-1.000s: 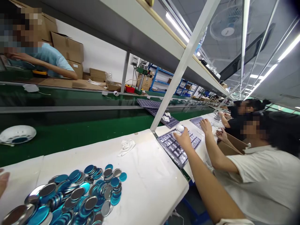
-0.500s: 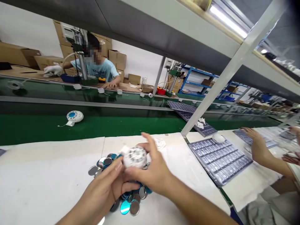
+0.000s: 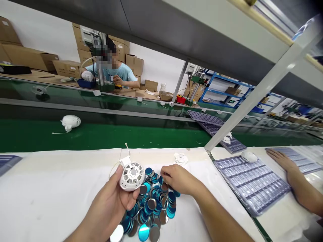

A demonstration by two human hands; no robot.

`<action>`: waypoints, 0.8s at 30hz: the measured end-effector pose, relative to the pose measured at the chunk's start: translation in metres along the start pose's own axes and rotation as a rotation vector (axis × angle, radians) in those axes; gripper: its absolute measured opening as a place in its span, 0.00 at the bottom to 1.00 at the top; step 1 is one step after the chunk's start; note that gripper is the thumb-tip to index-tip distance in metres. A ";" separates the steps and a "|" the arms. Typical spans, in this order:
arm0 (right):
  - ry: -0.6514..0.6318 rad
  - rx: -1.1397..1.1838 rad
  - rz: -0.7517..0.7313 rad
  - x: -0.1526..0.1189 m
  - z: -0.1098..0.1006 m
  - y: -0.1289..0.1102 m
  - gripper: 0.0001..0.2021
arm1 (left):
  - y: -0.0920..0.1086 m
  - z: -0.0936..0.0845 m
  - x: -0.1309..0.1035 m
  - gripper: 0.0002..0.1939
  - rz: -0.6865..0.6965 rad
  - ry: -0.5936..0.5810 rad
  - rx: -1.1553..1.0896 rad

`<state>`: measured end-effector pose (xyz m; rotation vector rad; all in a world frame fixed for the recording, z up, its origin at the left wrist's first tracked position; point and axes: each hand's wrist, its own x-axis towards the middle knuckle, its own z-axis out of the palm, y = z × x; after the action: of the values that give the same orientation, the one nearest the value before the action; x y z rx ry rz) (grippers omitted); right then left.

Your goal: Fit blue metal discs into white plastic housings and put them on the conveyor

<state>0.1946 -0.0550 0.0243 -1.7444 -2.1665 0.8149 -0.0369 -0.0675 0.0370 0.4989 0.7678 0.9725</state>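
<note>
In my left hand I hold a white handheld fan body, its round spoked grille facing up. A small white tab and a thin cord with a plug stick out from its top left. My right hand reaches over a heap of small round discs, some shiny blue, others mirror-silver. Its fingertips are pinched at a blue disc standing on edge at the heap's upper right; the far fingers are partly hidden.
Another white fan body lies on the green conveyor belt. A crumpled white piece is behind the heap. Clear-pocket trays and a slanted post stand right. A co-worker's hand rests farther right; another person sits across the belt.
My right hand has let go of the fan body and moved right and down to the discs. My left hand keeps the fan body, now lower left. The fan body on the belt has changed.
</note>
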 end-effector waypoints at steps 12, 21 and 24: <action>-0.027 -0.055 0.020 -0.004 0.003 -0.004 0.11 | -0.001 -0.006 0.001 0.19 -0.043 -0.043 0.131; 0.124 0.239 -0.062 -0.014 -0.007 -0.013 0.11 | -0.007 -0.003 0.001 0.23 0.017 -0.048 0.223; 0.195 0.706 -0.078 -0.030 0.000 -0.028 0.08 | -0.010 -0.002 -0.001 0.30 0.074 -0.042 0.289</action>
<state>0.1797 -0.0872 0.0449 -1.2989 -1.5359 1.1506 -0.0335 -0.0735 0.0293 0.8007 0.8618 0.9207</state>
